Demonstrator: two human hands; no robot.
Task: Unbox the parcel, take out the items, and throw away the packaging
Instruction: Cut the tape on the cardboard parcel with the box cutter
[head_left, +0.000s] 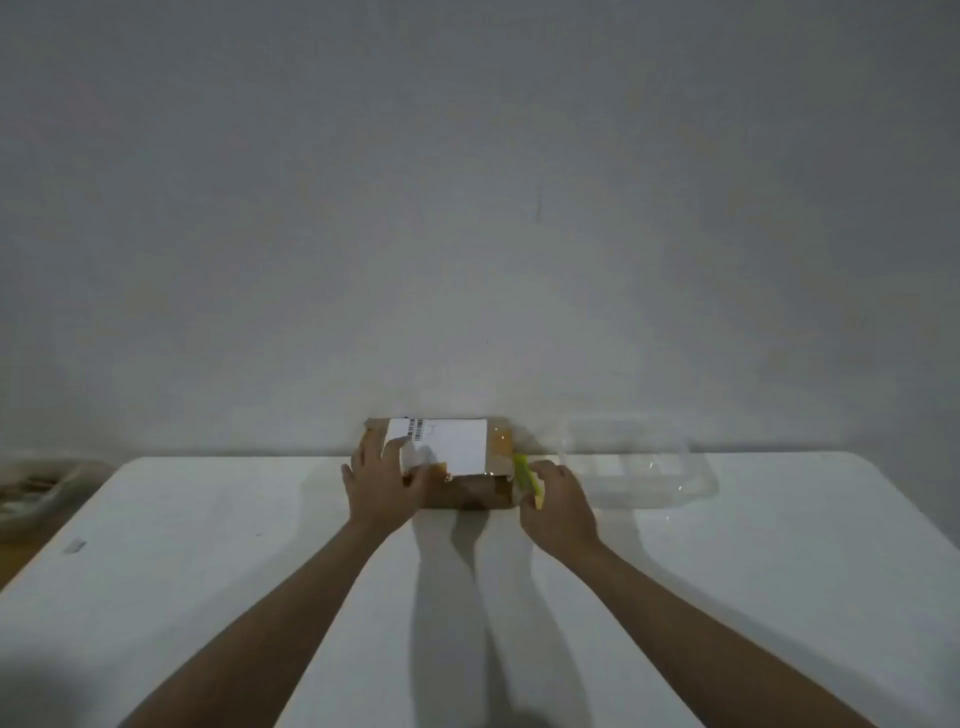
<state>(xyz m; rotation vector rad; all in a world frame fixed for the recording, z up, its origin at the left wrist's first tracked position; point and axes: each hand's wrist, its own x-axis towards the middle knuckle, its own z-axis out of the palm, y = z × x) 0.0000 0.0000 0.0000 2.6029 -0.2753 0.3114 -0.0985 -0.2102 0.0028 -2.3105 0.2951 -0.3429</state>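
Parcel steadied for the cut at the table's far edge

Cardboard parcel (457, 467) sits at the middle of the table's (208, 571) far edge, label up, against the wall. Left hand (382, 480) lies over its left end, fingers fairly straight, pressing down. Right hand (558, 506) is curled around a yellow-green cutter (525, 473) at the parcel's right end. Best to keep the blade shallow along the taped seam, stroke away from the bracing fingers, and hold the box firmly. A clear plastic container (644, 467) stands just beside, toward the right.
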